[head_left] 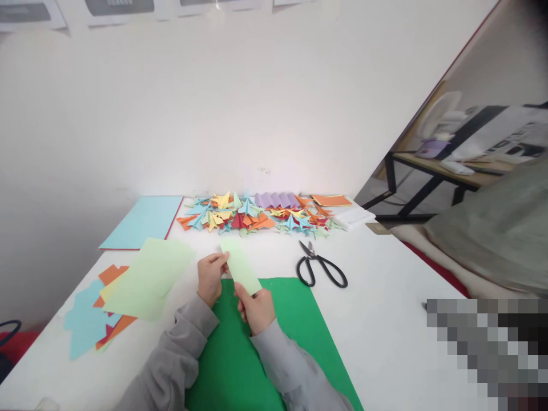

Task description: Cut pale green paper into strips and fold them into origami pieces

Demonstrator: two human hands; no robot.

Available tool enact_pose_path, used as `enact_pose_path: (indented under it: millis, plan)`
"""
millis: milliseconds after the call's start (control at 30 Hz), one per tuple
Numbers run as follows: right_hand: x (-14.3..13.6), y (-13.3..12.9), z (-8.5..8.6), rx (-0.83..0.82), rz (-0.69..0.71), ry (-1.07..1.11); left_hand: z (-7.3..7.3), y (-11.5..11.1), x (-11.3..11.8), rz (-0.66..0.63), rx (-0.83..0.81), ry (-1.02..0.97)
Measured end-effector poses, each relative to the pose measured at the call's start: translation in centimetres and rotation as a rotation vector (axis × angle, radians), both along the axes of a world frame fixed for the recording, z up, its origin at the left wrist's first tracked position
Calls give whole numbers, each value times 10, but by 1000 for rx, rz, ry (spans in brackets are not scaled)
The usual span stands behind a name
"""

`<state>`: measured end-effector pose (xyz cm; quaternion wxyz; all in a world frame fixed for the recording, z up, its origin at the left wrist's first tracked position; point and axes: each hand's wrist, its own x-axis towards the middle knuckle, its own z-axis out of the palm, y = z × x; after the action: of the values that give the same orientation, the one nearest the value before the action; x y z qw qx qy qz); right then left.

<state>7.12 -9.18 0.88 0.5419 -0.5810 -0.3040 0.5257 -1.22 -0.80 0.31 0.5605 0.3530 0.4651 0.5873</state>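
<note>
A light green paper strip (242, 265) is held up between both hands, slanting down to the right. My left hand (210, 278) pinches its left edge near the upper end. At the strip's lower end, my right hand (257, 308) grips it with the thumb on top. Both hands are over the upper part of a green sheet (295, 319) on the white table (372, 319). Black-handled scissors (314, 260) lie right of the hands, blades slightly apart. Larger light green sheets (145, 279) rest to the left on coloured paper scraps (85, 314).
Many folded paper pieces (240, 217) line the table's back, with a purple pleated paper (277, 200) among them. Light blue sheets (143, 220) lie at the back left, orange paper (331, 200) at the back right. A person's sleeve (492, 228) is at the right.
</note>
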Motion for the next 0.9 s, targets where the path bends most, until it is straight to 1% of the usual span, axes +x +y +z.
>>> enact_pose_path:
  millis: [133,267,367,467,533,633,733,800,900]
  plan:
    - [-8,-12,0,-11,-21,-42,-1,4,-5,58,17,17]
    - [-12,-19,-2,-16,-44,-45,-1,3,-6,57,27,-3]
    - [-11,-21,-3,-27,-56,-63,0,3,-8,54,39,-37]
    - [-7,-21,-1,-30,-44,-81,2,3,-11,101,55,-51]
    - [-2,-21,0,-17,-29,-66,4,3,-13,107,63,-64]
    - [10,-16,1,49,-79,-30,9,1,-14,49,70,-141]
    - [32,-2,3,144,-219,-4,14,-3,-13,-38,51,-213]
    - [50,11,6,186,-302,59,17,-8,-12,-132,27,-224]
    - [72,35,13,233,-387,159,19,-16,-10,-341,16,-167]
